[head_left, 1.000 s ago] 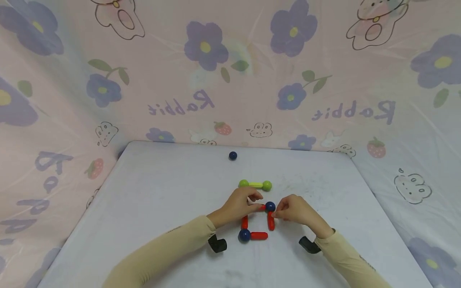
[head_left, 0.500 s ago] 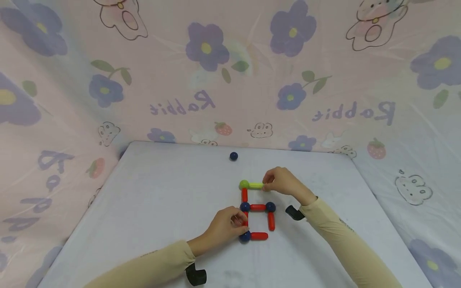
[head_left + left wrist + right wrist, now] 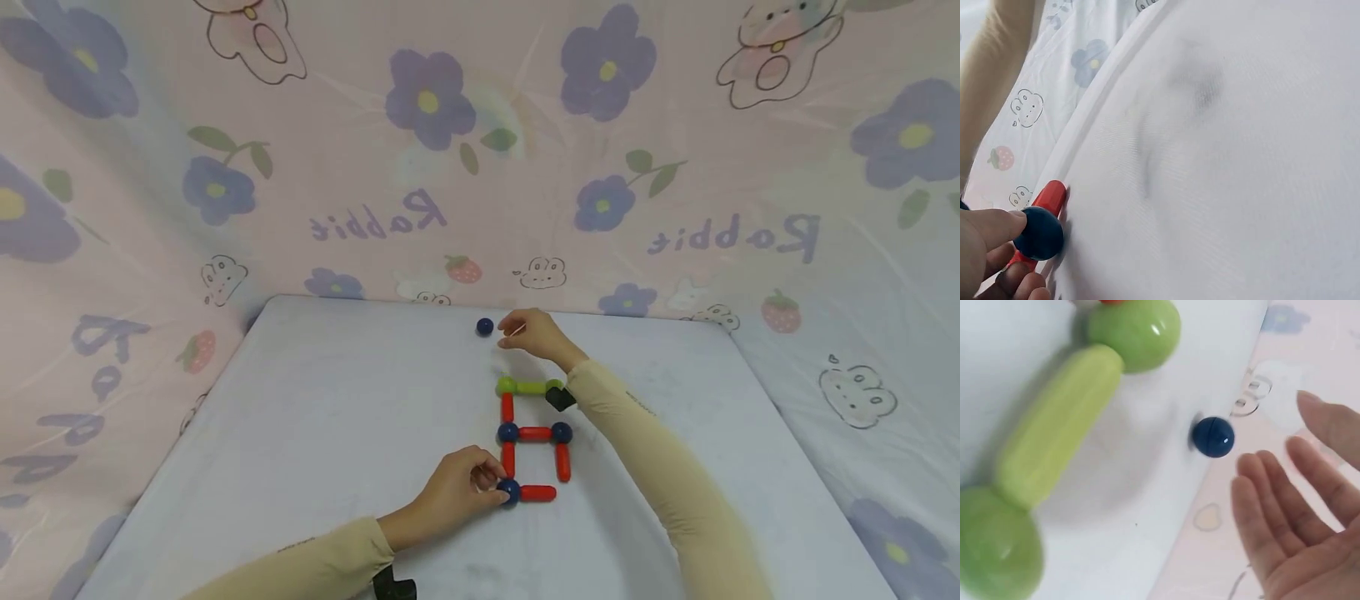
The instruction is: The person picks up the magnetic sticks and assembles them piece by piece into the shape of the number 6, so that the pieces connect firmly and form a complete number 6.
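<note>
My left hand [image 3: 450,496] pinches the dark blue ball [image 3: 513,490] at the near left corner of a magnetic stick-and-ball shape; in the left wrist view the thumb lies on this ball [image 3: 1041,234], with curled fingers by a red stick [image 3: 1052,195]. Red sticks and two more blue balls [image 3: 561,433] make up the middle, and a lime green stick [image 3: 531,388] between two green balls [image 3: 506,386] forms the far side. My right hand [image 3: 536,333] holds nothing. Its parted fingers stand just right of a loose blue ball [image 3: 1213,437], apart from it.
A white-covered table [image 3: 360,392] carries everything. Behind and beside it hangs a patterned cloth [image 3: 510,208]. The black wrist piece [image 3: 560,398] of the right arm partly covers the right green ball.
My right hand has gone from the red frame to the green ball, then on toward the loose blue ball. My left hand has come down to the near corner ball. A red stick joins the green part.
</note>
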`<action>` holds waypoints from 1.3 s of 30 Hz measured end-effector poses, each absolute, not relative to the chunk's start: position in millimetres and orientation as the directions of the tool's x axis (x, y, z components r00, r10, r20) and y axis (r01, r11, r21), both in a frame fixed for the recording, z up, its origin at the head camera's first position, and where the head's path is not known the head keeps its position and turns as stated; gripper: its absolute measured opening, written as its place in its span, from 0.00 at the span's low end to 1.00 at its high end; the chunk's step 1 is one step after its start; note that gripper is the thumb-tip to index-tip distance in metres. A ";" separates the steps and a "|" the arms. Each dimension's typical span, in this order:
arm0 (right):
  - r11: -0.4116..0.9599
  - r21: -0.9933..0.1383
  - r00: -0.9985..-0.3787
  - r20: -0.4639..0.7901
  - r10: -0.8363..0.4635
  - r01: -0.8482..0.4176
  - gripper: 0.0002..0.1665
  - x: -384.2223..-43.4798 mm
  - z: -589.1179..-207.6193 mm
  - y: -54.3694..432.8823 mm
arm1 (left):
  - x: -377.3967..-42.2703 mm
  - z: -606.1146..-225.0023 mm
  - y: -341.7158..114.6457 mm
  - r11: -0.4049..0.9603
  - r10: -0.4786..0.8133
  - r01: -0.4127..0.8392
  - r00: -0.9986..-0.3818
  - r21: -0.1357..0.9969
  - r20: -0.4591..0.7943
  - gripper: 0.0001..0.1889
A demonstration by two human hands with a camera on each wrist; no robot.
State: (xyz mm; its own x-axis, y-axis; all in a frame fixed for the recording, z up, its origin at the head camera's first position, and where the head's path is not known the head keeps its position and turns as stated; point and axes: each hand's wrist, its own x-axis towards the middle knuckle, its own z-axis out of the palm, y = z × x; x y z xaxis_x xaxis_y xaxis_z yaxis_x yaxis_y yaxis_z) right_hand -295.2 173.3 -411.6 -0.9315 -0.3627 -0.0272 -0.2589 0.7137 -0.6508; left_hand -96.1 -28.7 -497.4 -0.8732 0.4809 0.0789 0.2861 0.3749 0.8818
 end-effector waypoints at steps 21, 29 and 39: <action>0.501 -0.865 -0.989 -0.057 -0.135 -0.019 0.25 -346.4 -445.6 151.3 | -97.2 -498.7 -29.3 0.346 0.474 0.226 -0.880 0.911 0.039 0.14; 0.489 -0.872 -0.994 -0.082 -0.065 0.040 0.22 -351.7 -458.2 136.9 | -98.0 -498.0 -28.7 0.356 0.470 0.238 -0.881 0.904 0.047 0.14; 0.545 -0.835 -0.995 -0.096 -0.007 0.076 0.18 -355.8 -461.5 132.2 | -98.7 -496.9 -28.7 0.365 0.478 0.232 -0.878 0.902 0.033 0.14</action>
State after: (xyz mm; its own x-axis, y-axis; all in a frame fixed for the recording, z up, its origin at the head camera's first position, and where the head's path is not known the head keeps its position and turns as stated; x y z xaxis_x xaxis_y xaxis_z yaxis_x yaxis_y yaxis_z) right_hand -355.8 132.2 -461.5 -0.9954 -0.0073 -0.0956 0.0763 0.5446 -0.8352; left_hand -98.7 -28.7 -496.9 -0.8778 0.4780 0.0326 0.2320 0.3645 0.9018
